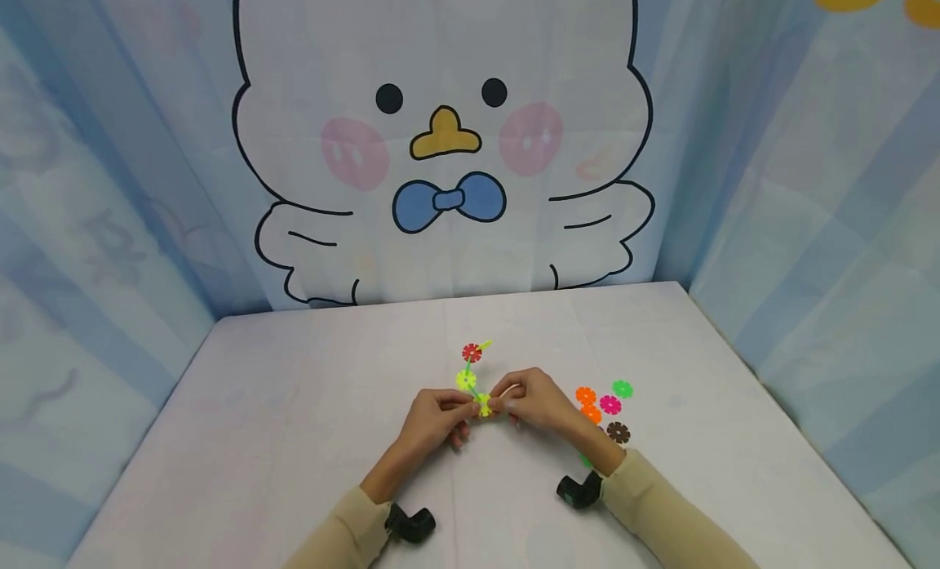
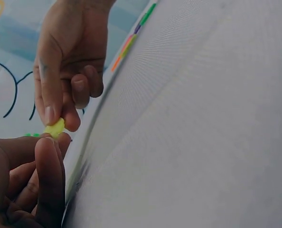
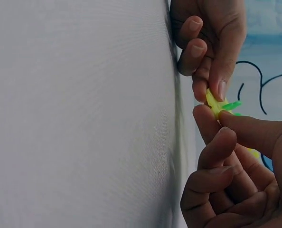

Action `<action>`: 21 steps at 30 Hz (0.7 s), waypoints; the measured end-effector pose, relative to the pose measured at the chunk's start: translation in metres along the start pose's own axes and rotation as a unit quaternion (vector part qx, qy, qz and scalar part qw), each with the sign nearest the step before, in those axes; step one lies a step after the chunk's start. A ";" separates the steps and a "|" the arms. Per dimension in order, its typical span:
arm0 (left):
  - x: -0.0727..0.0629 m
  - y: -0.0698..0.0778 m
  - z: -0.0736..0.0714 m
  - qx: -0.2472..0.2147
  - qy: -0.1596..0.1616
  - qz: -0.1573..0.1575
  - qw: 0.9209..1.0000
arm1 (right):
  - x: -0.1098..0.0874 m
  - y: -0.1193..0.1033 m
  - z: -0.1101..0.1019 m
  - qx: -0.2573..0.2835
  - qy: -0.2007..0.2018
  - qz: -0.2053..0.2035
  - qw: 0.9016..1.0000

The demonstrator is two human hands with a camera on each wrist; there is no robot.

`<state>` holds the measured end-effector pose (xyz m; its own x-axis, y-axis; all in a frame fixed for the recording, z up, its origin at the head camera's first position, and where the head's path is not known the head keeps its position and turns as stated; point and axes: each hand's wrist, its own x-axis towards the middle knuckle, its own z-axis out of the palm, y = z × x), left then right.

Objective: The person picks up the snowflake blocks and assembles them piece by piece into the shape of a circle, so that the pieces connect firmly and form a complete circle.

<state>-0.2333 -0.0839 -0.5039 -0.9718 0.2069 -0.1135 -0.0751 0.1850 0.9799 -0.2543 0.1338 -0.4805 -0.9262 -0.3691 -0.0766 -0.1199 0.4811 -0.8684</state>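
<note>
Near the table's middle, my left hand and right hand meet, both pinching a yellow snowflake disc between thumb and fingers. A green disc, seen nearly edge-on in the right wrist view, joins the pinched disc. From there a linked chain runs away from me: another yellow disc, a thin green disc edge, a red disc and a yellow piece edge-on at the far end. Fingertips cover part of the pinched disc.
Right of my right hand lie loose snowflake discs: orange, pink, green and brown. My right forearm partly hides more of them. Behind the white table hangs a cartoon-printed curtain.
</note>
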 end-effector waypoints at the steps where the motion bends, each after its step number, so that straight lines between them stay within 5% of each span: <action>1: 0.001 0.000 0.000 0.002 0.000 0.001 1.000 | 0.000 0.000 -0.001 -0.007 0.001 -0.001 1.000; 9: 0.002 -0.001 -0.003 -0.002 -0.001 -0.013 1.000 | -0.004 0.001 -0.022 -0.081 0.024 -0.031 0.996; 21: 0.004 -0.004 -0.007 -0.005 -0.001 -0.015 1.000 | -0.019 0.024 -0.083 -0.177 0.059 0.007 0.982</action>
<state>-0.2381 -0.0909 -0.5071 -0.9685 0.2030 -0.1441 -0.1074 0.1816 0.9775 -0.2695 0.2181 -0.4596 -0.9613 -0.2752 -0.0122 -0.2037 0.7400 -0.6410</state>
